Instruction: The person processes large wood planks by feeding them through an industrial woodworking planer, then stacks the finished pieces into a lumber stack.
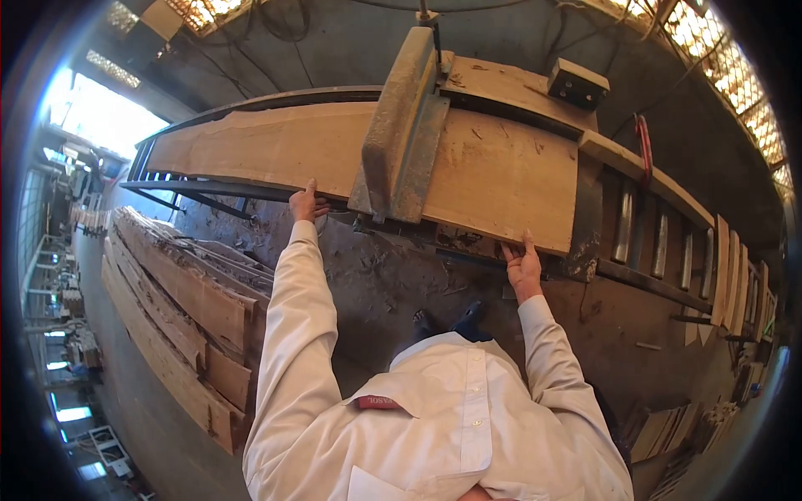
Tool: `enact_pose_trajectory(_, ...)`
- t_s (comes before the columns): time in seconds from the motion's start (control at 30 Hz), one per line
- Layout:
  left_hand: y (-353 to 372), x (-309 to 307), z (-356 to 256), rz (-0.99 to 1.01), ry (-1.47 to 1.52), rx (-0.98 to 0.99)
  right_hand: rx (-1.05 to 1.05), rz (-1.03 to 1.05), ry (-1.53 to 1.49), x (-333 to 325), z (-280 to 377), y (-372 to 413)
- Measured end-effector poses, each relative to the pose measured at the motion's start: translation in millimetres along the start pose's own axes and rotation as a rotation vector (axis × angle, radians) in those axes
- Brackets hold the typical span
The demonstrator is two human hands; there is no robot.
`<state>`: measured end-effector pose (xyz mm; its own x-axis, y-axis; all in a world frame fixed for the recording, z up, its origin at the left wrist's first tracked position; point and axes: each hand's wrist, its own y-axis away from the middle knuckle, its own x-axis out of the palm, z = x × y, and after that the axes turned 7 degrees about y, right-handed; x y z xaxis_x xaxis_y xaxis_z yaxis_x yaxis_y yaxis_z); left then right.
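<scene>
A long, wide wooden plank point(501, 175) lies flat across a woodworking machine and passes under its worn metal housing point(388, 125). My left hand point(307, 204) is at the plank's near edge, left of the housing, with the thumb on top and the fingers bent at the edge. Right of the housing, near the plank's right end, my right hand point(524, 267) grips the same edge. Its thumb presses the edge, and the fingers are partly hidden below. Wood shavings are scattered over the plank's right part.
A roller conveyor point(660, 242) extends right, beside a wooden fence strip point(647, 179) with a red clamp point(643, 150). A control box point(578, 83) sits behind the plank. Rough boards point(180, 326) are stacked on the floor at left. Shavings litter the floor by my feet.
</scene>
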<state>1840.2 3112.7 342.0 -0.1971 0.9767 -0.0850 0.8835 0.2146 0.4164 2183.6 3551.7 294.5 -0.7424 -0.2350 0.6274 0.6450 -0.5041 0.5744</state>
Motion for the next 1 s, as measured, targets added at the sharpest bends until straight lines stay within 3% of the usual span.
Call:
enact_pose_trajectory(0.23, 8, -19, 3, -0.021, 0.037, 0.035, 0.001, -0.002, -0.011, -10, -22, 44)
enact_pose_trajectory(0.33, 8, -20, 9, -0.042, 0.055, 0.085, -0.011, 0.088, 0.005, -19, -23, 45)
enact_pose_trajectory(0.47, 9, -20, 6, -0.071, 0.006, 0.093, 0.109, 0.102, 0.072, -27, 0, 46)
enact_pose_trajectory(0.67, 8, -26, 6, -0.036, 0.062, 0.033, 0.027, -0.24, -0.075, -50, 33, 33)
enact_pose_trajectory(0.77, 22, -19, 2, -0.046, 0.124, 0.039, -0.055, -0.166, 0.112, -52, 22, 30)
enact_pose_trajectory(1.0, 2, -14, 9, -0.095, 0.181, 0.053, -0.058, -0.096, 0.052, -66, -4, 97)
